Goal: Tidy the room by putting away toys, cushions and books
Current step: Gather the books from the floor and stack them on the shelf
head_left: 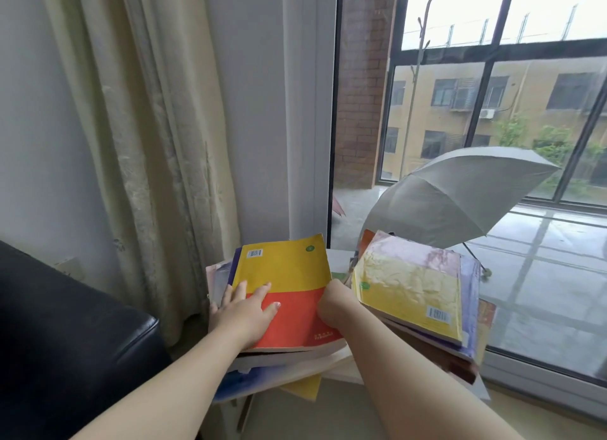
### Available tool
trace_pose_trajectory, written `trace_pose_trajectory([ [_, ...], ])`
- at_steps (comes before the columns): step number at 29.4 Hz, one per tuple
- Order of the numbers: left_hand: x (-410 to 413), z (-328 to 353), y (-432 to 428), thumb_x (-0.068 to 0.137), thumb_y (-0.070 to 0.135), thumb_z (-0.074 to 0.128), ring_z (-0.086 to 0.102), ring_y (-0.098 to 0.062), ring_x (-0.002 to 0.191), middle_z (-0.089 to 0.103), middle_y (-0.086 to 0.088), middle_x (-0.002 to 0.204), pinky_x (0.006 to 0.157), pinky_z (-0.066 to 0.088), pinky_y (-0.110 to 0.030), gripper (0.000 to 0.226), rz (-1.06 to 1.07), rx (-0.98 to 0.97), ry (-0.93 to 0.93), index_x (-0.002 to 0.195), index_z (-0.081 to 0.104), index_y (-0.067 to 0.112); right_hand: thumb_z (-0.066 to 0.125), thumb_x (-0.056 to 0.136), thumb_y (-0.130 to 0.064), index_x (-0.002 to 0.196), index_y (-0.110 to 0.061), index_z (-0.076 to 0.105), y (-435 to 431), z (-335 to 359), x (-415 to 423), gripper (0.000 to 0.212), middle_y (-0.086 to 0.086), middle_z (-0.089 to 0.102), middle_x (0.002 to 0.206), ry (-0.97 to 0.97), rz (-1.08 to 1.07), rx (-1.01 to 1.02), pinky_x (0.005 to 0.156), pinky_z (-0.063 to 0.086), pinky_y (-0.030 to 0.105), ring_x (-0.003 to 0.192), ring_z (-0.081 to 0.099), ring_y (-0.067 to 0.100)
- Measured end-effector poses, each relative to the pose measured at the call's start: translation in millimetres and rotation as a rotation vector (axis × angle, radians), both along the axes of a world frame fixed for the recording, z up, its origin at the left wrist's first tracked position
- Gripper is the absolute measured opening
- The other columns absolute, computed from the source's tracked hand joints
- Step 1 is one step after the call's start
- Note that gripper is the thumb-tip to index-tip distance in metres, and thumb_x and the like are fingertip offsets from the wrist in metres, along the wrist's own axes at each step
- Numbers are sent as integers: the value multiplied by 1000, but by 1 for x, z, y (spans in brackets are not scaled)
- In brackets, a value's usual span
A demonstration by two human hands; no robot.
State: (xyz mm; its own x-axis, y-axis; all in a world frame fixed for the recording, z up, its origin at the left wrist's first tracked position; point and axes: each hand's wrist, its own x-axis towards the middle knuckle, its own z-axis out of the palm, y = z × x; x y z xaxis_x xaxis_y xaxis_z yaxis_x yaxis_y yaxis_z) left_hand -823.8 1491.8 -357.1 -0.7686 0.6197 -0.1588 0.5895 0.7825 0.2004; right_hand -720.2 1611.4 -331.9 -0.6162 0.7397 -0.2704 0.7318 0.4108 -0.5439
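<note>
Pressing glossy book point(289, 285), flat left hand point(243, 311)

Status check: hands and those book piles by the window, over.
Left hand flat on yellow-and-red book, top of left pile. Right hand tucked between piles, grip hidden. Right pile tilted, books fanned unevenly. Nothing blocking.

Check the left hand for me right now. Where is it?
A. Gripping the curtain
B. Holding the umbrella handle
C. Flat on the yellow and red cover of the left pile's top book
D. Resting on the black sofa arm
C: the left hand lies palm down, fingers spread, on the yellow and red book, clear of the curtain and the black sofa.
</note>
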Motion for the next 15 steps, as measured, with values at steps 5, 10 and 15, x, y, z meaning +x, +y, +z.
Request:
trace_pose_trajectory([
  [5,15,1,1,100,46,18,-3,-32,146,4,-4,159,118,5,-52,46,-35,36,50,146,19,43,30,97,-2,142,7,23,-6,-4,0,46,19,46,138,23,-27,1,92,44,32,122,51,30],
  [10,9,6,-10,92,64,24,-6,-30,146,-1,-1,160,116,7,-51,59,-76,11,17,147,11,45,35,99,-11,138,0,31,-13,-6,0,40,18,49,135,109,-61,-7,88,42,32,121,51,31],
  [15,28,0,-3,100,47,19,1,-32,146,8,-4,159,116,5,-54,45,-55,51,122,145,22,41,41,99,-18,140,-2,26,-19,-12,5,46,16,50,135,123,-45,-8,100,42,39,122,50,31],
])
